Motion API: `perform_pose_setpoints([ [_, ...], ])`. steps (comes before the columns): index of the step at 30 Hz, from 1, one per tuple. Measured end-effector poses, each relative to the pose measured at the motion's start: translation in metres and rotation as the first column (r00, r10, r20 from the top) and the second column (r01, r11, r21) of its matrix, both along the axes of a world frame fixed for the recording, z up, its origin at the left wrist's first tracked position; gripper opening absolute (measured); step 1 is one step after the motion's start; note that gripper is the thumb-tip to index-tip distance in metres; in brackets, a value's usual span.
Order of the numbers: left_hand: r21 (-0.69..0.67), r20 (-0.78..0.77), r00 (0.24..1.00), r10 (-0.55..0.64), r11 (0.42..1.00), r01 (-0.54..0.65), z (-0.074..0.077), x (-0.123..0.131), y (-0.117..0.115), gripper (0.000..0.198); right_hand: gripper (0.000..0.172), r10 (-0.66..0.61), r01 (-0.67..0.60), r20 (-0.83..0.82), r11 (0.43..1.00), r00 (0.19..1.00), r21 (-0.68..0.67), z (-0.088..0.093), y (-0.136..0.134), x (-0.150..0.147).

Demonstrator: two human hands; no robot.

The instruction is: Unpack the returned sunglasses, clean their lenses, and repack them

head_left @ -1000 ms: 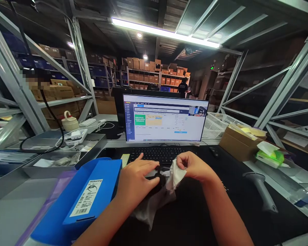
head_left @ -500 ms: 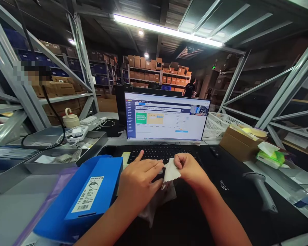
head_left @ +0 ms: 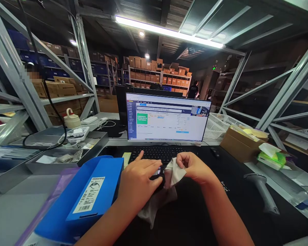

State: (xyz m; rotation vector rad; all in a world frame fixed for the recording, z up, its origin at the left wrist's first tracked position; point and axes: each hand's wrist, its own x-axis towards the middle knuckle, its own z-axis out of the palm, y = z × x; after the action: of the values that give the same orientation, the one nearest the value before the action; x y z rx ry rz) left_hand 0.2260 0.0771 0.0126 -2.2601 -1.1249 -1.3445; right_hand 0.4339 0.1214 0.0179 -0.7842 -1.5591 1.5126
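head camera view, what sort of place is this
Most likely a warehouse packing station: brown cardboard cartons fill tall grey steel shelving, a grey handheld barcode scanner sits on the right, and a blue box carries a white barcode label.

Cloth (head_left: 154, 208) held before the keyboard (head_left: 156, 153), with the monitor (head_left: 166, 118) behind it on the worktop (head_left: 10, 212). Metal tray (head_left: 66, 157) and box (head_left: 97, 188) are set left; cardboard box (head_left: 240, 145) and barcode scanner (head_left: 261, 193) right.
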Motion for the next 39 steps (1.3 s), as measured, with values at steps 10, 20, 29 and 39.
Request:
perform_pose_setpoints([
  [10,0.114,-0.125,0.991,0.058,0.993,-0.044,-0.001,0.007,-0.004,0.031,0.017,-0.325,0.315,0.080,0.942,0.942,0.119,-0.004,-0.024,-0.033],
  [20,-0.033,0.017,0.998,-0.056,0.998,0.056,0.007,-0.006,-0.001,0.030,0.034,0.007,-0.006,0.024,0.999,1.000,-0.042,-0.001,0.003,0.002],
  [29,-0.237,0.101,0.994,-0.051,0.969,0.074,0.005,-0.011,0.010,0.037,0.037,0.094,-0.096,0.111,0.995,0.989,0.015,-0.003,0.015,0.026],
  [39,-0.201,-0.069,0.992,-0.102,0.976,0.086,-0.008,0.008,0.009,0.021,0.020,-0.320,0.062,0.531,0.893,0.784,0.447,-0.002,-0.022,-0.019],
])
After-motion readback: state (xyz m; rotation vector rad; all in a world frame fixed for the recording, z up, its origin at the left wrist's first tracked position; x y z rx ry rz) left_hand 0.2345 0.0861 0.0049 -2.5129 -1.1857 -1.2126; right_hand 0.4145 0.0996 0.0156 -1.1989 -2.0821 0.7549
